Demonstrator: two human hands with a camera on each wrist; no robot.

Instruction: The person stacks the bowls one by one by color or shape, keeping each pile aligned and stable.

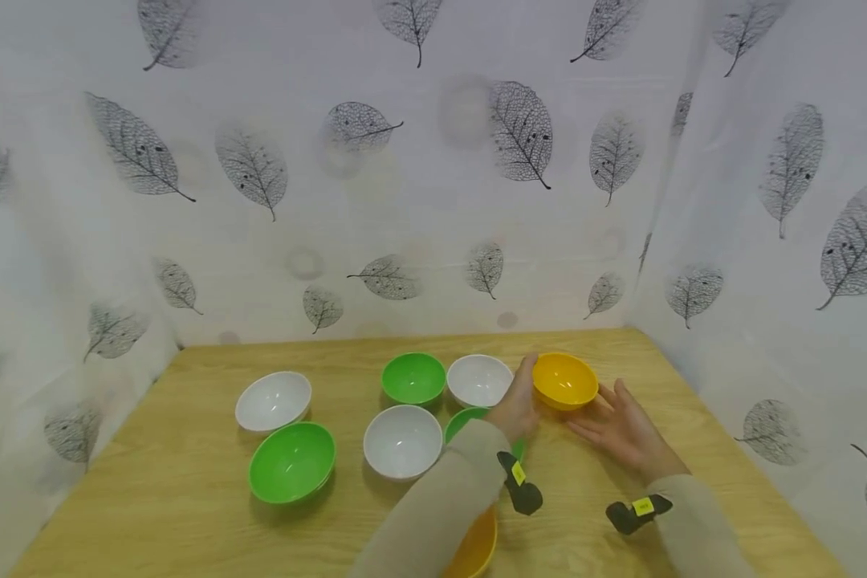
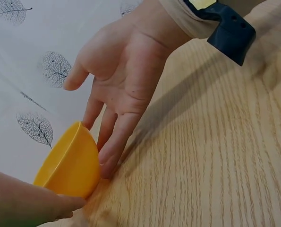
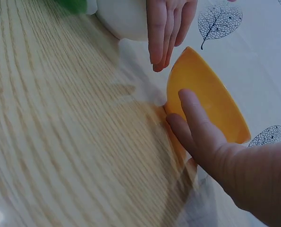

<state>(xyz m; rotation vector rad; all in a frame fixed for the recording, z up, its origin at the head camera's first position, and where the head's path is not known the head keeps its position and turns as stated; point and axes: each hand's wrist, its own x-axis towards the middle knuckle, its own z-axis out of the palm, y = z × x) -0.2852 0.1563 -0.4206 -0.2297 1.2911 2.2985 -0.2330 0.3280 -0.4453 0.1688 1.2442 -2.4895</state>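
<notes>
Near the back right of the table, a yellow bowl (image 1: pixel 565 381) sits between my two hands. My left hand (image 1: pixel 516 408) is at its left side, fingers fairly straight; in the right wrist view the left fingers (image 3: pixel 161 35) point down beside the rim. From the right, my right hand (image 1: pixel 624 429) lies palm up with its fingers extended against the lower outside of the bowl (image 3: pixel 206 94). In the left wrist view the right palm (image 2: pixel 126 80) faces the camera, fingertips at the bowl (image 2: pixel 74 165). Whether the bowl bears fully on the table cannot be told.
Left of my hands stand a green bowl (image 1: pixel 414 379) and two white bowls (image 1: pixel 480 381). My left arm partly covers another green bowl (image 1: pixel 461 421) and an orange bowl (image 1: pixel 480 546). Farther left, a white bowl (image 1: pixel 273 401) adjoins a green bowl (image 1: pixel 292 464). Leaf-patterned curtains (image 1: pixel 433 193) border the table.
</notes>
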